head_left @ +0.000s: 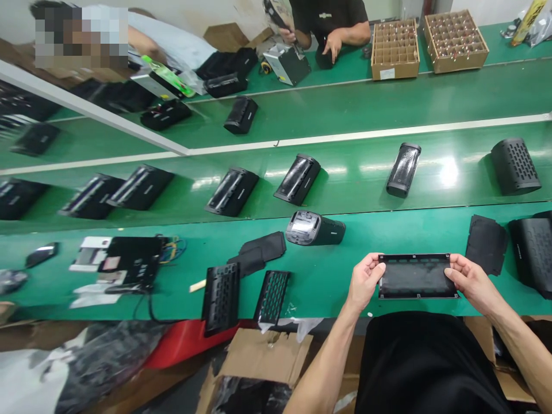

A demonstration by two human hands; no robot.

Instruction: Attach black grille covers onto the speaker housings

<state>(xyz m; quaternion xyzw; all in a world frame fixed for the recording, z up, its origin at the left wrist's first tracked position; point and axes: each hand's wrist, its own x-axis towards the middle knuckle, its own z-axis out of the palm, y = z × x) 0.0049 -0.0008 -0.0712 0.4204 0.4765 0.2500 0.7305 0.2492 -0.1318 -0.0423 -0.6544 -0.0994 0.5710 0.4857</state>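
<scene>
the left hand (364,279) and right hand (470,282) hold a flat black panel (417,277) between them over the near edge of the green table (336,276), fingers pinched on its short ends. left of it two black grilles (222,298) lie side by side, near a black speaker body (314,228) on its side. beyond, a row of black speakers (297,179) sits on the belt (353,149). at the far side another person's hand (333,43) rests near cardboard boxes (394,49) with dividers.
</scene>
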